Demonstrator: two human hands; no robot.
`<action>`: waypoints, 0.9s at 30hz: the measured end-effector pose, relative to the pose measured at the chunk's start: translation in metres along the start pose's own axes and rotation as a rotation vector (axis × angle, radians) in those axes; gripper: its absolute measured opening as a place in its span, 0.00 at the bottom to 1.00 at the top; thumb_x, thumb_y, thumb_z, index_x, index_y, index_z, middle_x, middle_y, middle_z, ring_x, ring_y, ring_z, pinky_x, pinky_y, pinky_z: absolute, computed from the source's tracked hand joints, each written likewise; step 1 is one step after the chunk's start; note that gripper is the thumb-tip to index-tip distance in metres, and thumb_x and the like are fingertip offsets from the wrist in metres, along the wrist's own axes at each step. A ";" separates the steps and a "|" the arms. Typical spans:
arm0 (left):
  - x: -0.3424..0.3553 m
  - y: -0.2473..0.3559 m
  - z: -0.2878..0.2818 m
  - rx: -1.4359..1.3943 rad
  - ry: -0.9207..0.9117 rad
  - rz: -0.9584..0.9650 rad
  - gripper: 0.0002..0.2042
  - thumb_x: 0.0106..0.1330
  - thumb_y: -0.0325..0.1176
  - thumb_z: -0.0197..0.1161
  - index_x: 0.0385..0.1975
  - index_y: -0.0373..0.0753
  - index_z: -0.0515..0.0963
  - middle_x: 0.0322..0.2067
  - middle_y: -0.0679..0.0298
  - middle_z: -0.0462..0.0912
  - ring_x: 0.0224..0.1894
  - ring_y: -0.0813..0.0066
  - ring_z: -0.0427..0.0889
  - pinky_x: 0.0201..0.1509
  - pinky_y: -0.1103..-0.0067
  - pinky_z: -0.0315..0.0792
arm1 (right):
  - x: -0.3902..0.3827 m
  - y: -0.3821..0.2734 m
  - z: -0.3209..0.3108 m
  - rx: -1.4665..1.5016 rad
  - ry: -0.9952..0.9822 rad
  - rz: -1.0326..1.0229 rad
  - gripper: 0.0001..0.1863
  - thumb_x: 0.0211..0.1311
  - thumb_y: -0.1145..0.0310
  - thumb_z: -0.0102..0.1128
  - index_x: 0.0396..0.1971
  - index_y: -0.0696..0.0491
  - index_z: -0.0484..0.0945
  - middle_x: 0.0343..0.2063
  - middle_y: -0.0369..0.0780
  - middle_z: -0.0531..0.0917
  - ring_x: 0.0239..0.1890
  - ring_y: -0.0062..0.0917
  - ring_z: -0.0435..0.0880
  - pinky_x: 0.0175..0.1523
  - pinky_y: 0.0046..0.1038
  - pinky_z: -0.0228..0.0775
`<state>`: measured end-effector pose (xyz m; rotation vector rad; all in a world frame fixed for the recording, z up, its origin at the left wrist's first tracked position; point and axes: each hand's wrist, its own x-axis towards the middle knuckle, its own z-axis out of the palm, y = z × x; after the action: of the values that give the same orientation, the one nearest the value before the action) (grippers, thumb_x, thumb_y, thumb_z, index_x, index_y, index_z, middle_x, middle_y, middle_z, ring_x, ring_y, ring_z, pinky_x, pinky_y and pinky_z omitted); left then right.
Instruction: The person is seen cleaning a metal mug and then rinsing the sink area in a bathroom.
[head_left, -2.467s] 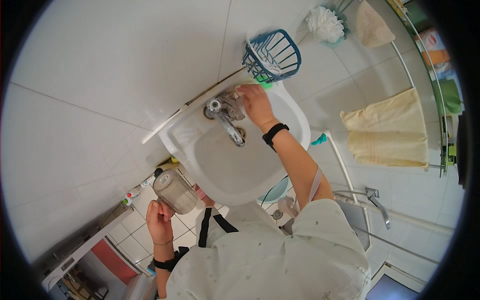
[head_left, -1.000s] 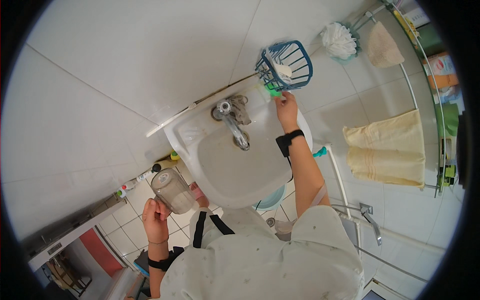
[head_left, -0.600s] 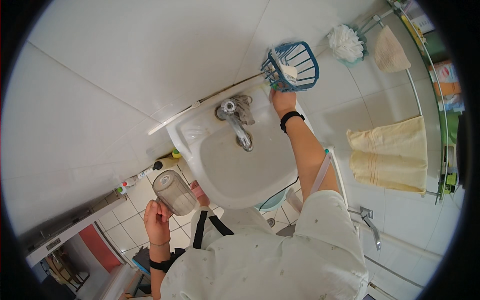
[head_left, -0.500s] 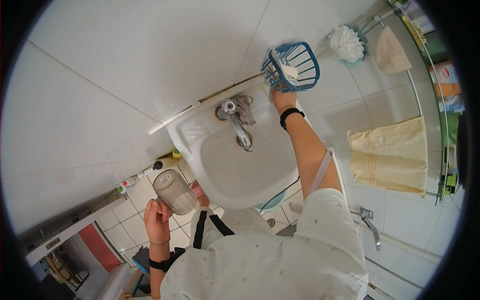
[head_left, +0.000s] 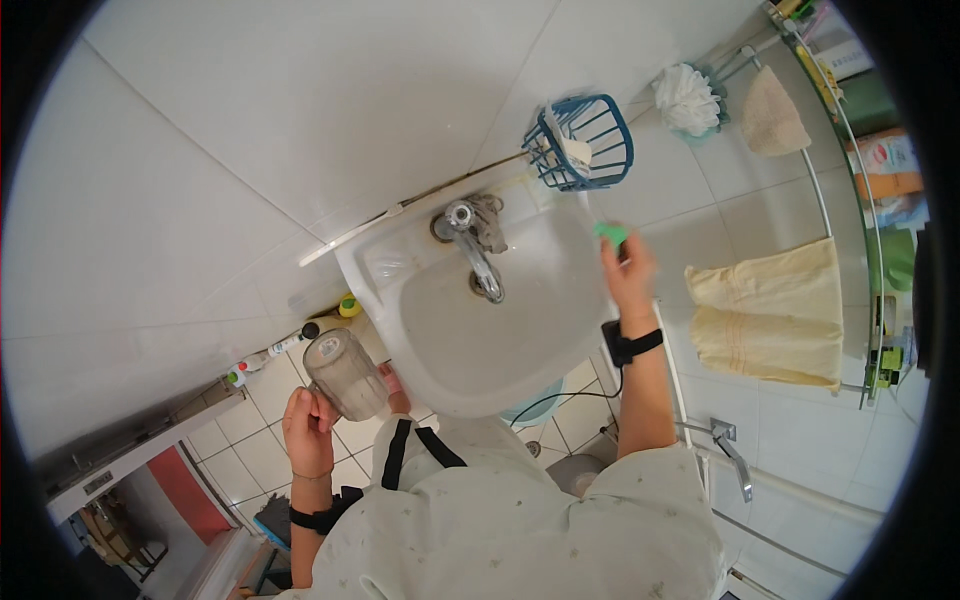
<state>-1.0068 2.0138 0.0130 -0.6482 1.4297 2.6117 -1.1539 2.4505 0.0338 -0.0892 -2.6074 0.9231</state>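
Observation:
My left hand (head_left: pixel 308 425), left of the sink (head_left: pixel 420 375), is closed round the handle of a clear mug (head_left: pixel 345 375), which is tilted on its side over the floor. At the sink's right edge my right hand (head_left: pixel 630 275) grips a small green object (head_left: pixel 611 233). Motion blurs it, and a pale, narrow part seems to stretch from it toward the basket. I cannot make out its kind. Above it, a blue slatted basket (head_left: pixel 625 150) holds a white item (head_left: pixel 575 152) in the sink's far right corner.
The chrome faucet (head_left: pixel 487 275) reaches over the basin, with a crumpled grey cloth (head_left: pixel 488 222) beside it. A yellow towel (head_left: pixel 765 315) hangs on the right under a loaded glass shelf (head_left: pixel 870 220). Several bottles (head_left: pixel 290 343) stand on the left. A black cord (head_left: pixel 560 400) trails from my right wrist.
My right hand has come back from behind the basket toward me and right, now with the green object in it. My left hand and the mug stay nearly in place.

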 end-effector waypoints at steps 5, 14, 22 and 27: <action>0.001 0.006 0.013 -0.030 -0.016 -0.009 0.15 0.69 0.36 0.48 0.19 0.41 0.60 0.15 0.68 0.62 0.18 0.82 0.56 0.26 0.83 0.53 | 0.084 -0.061 -0.016 -0.038 0.225 -0.157 0.18 0.57 0.70 0.60 0.48 0.58 0.73 0.32 0.41 0.78 0.24 0.20 0.73 0.26 0.21 0.65; -0.011 -0.002 -0.007 -0.025 0.016 -0.012 0.15 0.69 0.36 0.48 0.19 0.41 0.60 0.16 0.67 0.63 0.18 0.81 0.56 0.26 0.82 0.53 | -0.004 -0.056 0.087 0.218 -0.201 -0.088 0.15 0.53 0.76 0.60 0.43 0.53 0.75 0.44 0.42 0.77 0.38 0.31 0.79 0.43 0.30 0.73; -0.012 -0.005 -0.015 0.000 0.049 0.010 0.15 0.70 0.37 0.46 0.19 0.41 0.60 0.14 0.68 0.60 0.18 0.81 0.54 0.25 0.82 0.51 | 0.009 -0.010 0.169 -0.216 -0.278 -0.483 0.21 0.44 0.77 0.58 0.43 0.46 0.78 0.53 0.36 0.73 0.50 0.39 0.68 0.56 0.33 0.65; -0.012 -0.005 -0.007 0.020 0.048 0.005 0.15 0.70 0.37 0.46 0.20 0.41 0.60 0.14 0.68 0.61 0.18 0.81 0.54 0.25 0.82 0.52 | 0.026 0.023 0.165 -0.232 -0.224 -0.468 0.18 0.48 0.76 0.55 0.41 0.44 0.79 0.50 0.36 0.74 0.46 0.38 0.70 0.53 0.33 0.66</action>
<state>-0.9926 2.0121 0.0105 -0.7113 1.4704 2.5991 -1.2398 2.3746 -0.0904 0.5705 -2.7430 0.4863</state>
